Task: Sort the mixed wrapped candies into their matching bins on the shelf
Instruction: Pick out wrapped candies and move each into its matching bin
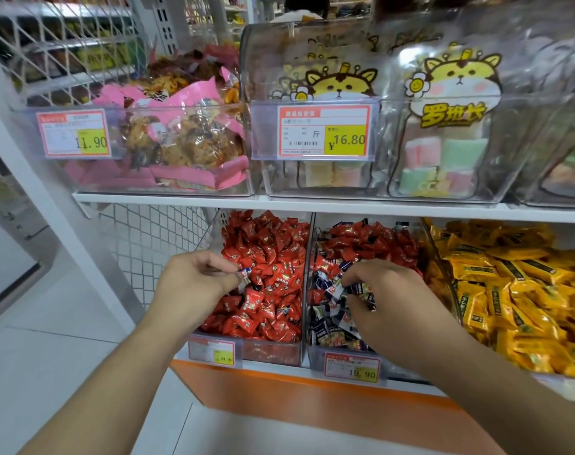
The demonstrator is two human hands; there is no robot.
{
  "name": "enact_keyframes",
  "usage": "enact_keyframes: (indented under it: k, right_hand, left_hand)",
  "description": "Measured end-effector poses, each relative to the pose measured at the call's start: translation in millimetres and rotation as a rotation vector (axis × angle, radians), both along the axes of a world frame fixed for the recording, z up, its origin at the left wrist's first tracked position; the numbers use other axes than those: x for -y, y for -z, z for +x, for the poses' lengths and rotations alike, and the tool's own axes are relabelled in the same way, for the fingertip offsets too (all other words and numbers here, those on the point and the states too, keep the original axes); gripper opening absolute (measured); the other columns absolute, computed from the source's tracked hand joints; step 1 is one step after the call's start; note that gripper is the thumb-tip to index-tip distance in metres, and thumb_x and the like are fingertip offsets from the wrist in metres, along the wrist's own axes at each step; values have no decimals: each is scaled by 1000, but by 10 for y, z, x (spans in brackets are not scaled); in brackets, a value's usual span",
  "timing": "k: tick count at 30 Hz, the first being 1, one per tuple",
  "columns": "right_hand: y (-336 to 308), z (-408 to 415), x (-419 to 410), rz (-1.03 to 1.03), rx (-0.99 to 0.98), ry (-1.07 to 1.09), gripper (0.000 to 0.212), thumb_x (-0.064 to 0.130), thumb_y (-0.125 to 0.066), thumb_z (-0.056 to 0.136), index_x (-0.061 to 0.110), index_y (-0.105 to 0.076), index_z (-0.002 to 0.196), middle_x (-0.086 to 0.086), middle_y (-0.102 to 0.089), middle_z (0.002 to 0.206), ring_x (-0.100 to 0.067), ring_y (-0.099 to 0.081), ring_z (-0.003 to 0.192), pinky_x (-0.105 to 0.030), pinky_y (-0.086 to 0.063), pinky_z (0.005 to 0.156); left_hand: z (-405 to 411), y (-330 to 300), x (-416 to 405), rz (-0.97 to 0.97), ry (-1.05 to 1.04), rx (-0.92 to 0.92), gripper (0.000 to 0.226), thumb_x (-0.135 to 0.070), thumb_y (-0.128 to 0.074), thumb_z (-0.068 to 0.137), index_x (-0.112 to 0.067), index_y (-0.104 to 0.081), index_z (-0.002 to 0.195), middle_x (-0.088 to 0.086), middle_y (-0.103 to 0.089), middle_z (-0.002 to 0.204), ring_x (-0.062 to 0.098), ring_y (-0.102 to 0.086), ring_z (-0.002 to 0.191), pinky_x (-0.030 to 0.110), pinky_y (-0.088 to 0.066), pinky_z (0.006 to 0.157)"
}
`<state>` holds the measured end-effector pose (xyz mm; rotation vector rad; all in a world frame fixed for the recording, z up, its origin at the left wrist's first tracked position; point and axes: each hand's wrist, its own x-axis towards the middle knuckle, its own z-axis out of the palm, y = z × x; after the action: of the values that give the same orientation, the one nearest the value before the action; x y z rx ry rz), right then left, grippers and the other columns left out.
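Note:
On the lower shelf a clear left bin [269, 354] is heaped with red wrapped candies [273, 257]. The middle bin [315, 356] holds dark blue-and-white candies [328, 326] at the front with red ones [365, 241] mixed in at the back. My left hand [197, 280] hovers over the red bin, fingers pinched on a blue-and-white candy [245, 274]. My right hand [388, 297] is down in the middle bin, fingers closed on several blue-and-white candies [361, 292].
A third bin to the right is full of yellow wrapped candies [516, 290]. The upper shelf [181, 200] carries clear bins of pink snack packs [181, 139] and marshmallow bags [443, 142]. Price tags hang on the bin fronts. An orange base panel [279, 399] runs below.

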<state>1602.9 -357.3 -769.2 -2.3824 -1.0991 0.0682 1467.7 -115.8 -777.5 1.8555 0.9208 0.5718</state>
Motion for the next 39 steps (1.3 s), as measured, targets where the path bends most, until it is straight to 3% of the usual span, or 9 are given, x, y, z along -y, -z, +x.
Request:
enact_keyframes:
  k: [2,6,14,16,19,25,30,33,39]
  right_hand:
    - [-6,0,3,9,5,-7,23,22,-59,101,28,-63,122,11,-61,122,-9,-60,106,-28,-56,89]
    - [-3,-10,-16,29,3,-18,25,22,-59,101,28,-62,125,11,-61,126,-8,-60,109,-27,-56,90]
    - [-51,-45,-16,177,-20,-96,49,45,-72,92,41,-50,136,25,-61,117,3,-56,110,-19,-51,89]
    - [-60,-39,-18,193,49,-102,31,40,-71,94,39,-61,123,23,-66,106,-1,-61,101,-24,-55,82]
    - [-22,49,30,149,112,-41,23,33,-68,96,34,-64,118,16,-68,102,-9,-65,91,-36,-59,76]
    - [-1,199,121,11,80,53,50,29,-64,97,30,-52,146,9,-56,146,-16,-52,135,-34,-49,106]
    - [18,191,69,2,73,44,43,25,-62,98,28,-55,141,9,-57,141,-14,-53,130,-28,-48,101]
    - [40,182,45,3,41,29,41,25,-62,99,29,-55,139,11,-57,139,-13,-53,130,-27,-47,102]
    - [53,175,34,-16,40,-7,39,24,-63,98,29,-56,136,12,-59,132,-11,-56,122,-27,-52,96]
  left_hand:
    - [9,-69,53,-3,12,51,8,-15,-85,83,-18,-78,82,-6,-78,82,3,-72,79,13,-49,71]
    - [62,-142,202,-6,68,116,9,-14,-85,84,-17,-77,85,-2,-79,84,15,-75,85,29,-57,82]
    - [225,-269,777,-322,246,315,10,-9,-83,83,-8,-77,92,14,-79,89,30,-77,86,31,-62,81]
    - [266,-220,838,-294,303,278,10,-12,-84,83,-12,-78,92,11,-79,91,28,-77,91,38,-60,88]
    - [277,-186,768,-171,266,190,8,-20,-82,87,-22,-79,95,-2,-79,92,12,-75,90,25,-58,86]
    - [174,95,193,253,36,-71,18,-14,-80,87,-28,-68,92,-8,-73,86,3,-68,81,24,-56,81]
    - [139,300,-25,314,52,-255,18,-21,-79,89,-27,-71,104,-14,-71,92,1,-66,84,12,-44,70]
    - [196,381,-43,373,88,-316,21,-25,-75,93,-30,-73,113,-16,-71,98,3,-66,89,18,-48,75]
    - [235,389,-58,287,50,-284,17,-13,-75,91,-28,-70,86,-11,-70,77,-1,-65,72,8,-40,57]
